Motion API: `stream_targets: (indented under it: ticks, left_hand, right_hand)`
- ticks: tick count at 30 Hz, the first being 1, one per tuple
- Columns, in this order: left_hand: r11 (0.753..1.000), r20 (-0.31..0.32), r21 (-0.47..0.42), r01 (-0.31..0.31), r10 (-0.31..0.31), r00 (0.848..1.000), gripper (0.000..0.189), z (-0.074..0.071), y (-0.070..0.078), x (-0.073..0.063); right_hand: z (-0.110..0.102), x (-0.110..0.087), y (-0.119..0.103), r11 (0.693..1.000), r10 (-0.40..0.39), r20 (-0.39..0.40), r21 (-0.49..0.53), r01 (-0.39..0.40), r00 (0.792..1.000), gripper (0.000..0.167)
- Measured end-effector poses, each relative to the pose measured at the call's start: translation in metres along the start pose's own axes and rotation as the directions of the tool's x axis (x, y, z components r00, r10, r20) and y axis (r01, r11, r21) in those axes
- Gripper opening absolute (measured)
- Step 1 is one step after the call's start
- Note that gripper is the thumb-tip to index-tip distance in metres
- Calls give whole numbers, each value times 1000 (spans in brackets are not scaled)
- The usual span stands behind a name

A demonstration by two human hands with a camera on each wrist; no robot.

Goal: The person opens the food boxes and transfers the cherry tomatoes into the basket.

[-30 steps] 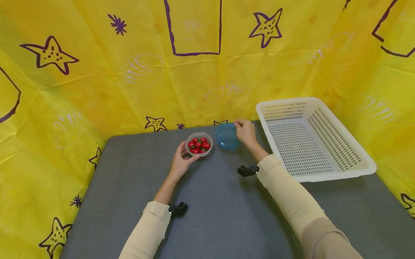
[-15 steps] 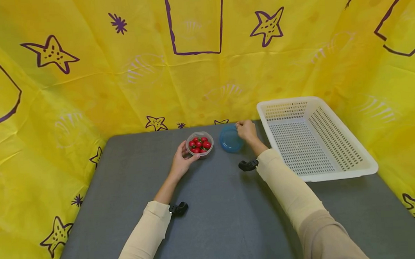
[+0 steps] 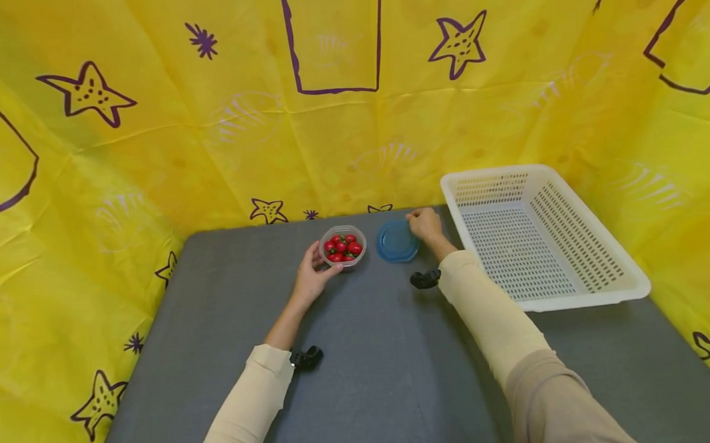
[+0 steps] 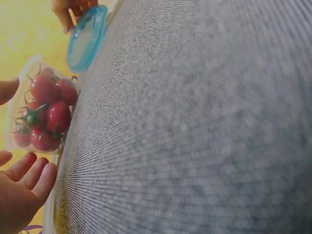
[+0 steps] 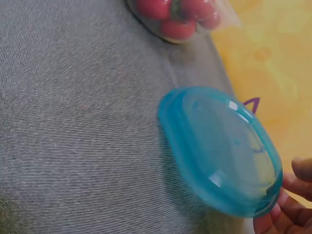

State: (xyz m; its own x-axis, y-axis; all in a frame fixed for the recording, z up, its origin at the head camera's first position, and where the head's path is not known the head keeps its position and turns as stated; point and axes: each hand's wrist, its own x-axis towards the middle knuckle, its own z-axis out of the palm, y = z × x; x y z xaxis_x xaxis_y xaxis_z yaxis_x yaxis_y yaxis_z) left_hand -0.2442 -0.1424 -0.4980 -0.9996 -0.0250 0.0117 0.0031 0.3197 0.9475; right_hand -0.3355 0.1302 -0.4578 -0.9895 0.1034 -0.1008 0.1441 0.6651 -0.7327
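A clear plastic container (image 3: 344,265) of small red tomatoes (image 4: 44,90) stands uncovered near the table's back edge. My left hand (image 3: 311,276) holds it from the left and front, thumb on one side and fingers on the other. The left wrist view shows the fingertips (image 4: 30,170) close against its wall. Just right of the container is a translucent blue lid (image 3: 397,242). My right hand (image 3: 426,224) pinches the lid's far right edge. In the right wrist view the lid (image 5: 224,151) is close over the table, with fingers (image 5: 292,209) at its rim.
A white perforated plastic basket (image 3: 600,295) stands on the right of the grey table (image 3: 363,368), close beside my right forearm. A yellow cloth (image 3: 236,147) printed with starfish hangs behind and along both sides.
My right hand has brought the blue lid slightly down and to the right, and it now lies flatter. The left hand and tomato container stay in place.
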Motion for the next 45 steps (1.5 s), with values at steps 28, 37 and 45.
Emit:
stream_targets:
  ticks: [28,37,45]
  left_hand:
    - [999,-44,48,10,-8,999,81,2,3,-4]
    - [998,-61,59,23,-20,998,78,3,3,-5]
    - [996,-100,64,67,-60,993,69,4,5,-7]
  right_hand:
    - [22,-4,12,960,-118,85,-244,135,989,35]
    - [20,-5,7,947,-199,71,-244,210,977,31]
    - [12,-2,-10,923,-259,141,-254,288,955,32]
